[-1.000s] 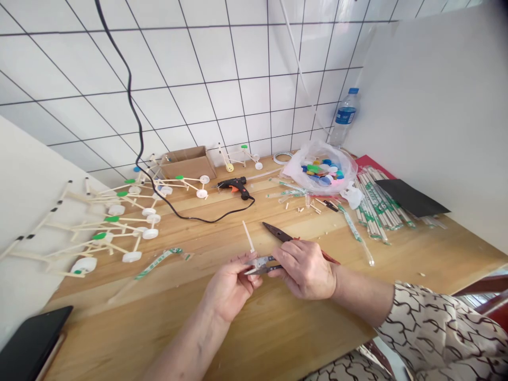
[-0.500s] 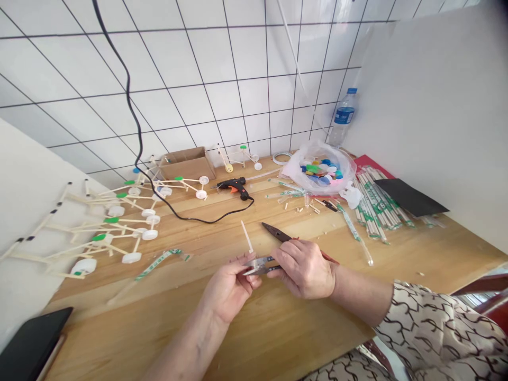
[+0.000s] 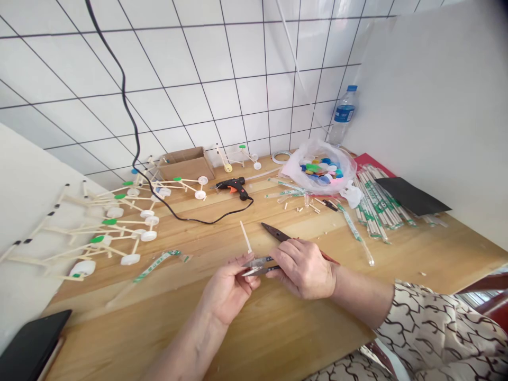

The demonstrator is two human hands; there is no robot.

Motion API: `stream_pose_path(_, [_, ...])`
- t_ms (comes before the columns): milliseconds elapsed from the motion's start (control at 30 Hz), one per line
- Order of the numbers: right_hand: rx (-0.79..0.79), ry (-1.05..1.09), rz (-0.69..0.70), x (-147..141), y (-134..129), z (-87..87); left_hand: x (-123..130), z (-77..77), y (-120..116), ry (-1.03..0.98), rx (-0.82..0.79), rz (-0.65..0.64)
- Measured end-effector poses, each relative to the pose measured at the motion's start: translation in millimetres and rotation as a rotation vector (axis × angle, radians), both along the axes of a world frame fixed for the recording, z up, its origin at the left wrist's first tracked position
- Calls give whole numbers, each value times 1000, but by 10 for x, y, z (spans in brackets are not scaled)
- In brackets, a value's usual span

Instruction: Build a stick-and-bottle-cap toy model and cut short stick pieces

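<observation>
- left hand (image 3: 228, 289) pinches upright stick (image 3: 245, 236)
- right hand (image 3: 304, 269) closed around snips (image 3: 259, 266)
- stick-and-cap models (image 3: 111, 233) look done, left of frame
- bag of caps (image 3: 319, 169), stick bundles (image 3: 375, 206) left, upper right

Two hands (image 3: 228, 288) (image 3: 304, 270), one pair of scissors (image 3: 262, 263), one glue gun (image 3: 234, 186), roughly seven stick models (image 3: 178, 181).

glue gun (image 3: 234, 186): black, orange trigger | right of glue gun: bottle caps (image 3: 317, 172) blue, green, pink, white; chopstick wrapper (image 3: 351, 225) white, green print; sheet (image 3: 410, 196) black, on red card (image 3: 367, 161) | below glue gun: stick (image 3: 245, 237) cream; snips (image 3: 257, 266) silver; sleeve (image 3: 432, 328) cream, black squiggles | above glue gun: tiles (image 3: 190, 95) white, black grid
</observation>
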State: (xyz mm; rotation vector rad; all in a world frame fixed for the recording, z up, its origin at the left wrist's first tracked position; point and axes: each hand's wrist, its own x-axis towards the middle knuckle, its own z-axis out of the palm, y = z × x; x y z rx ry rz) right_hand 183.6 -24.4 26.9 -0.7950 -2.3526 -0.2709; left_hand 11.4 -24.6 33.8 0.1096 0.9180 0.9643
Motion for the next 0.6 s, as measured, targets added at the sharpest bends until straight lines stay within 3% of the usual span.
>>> stream_pose_path(600, [-6, -42, -12, -3, -26, 5, 21, -14, -2, 9, -27, -16])
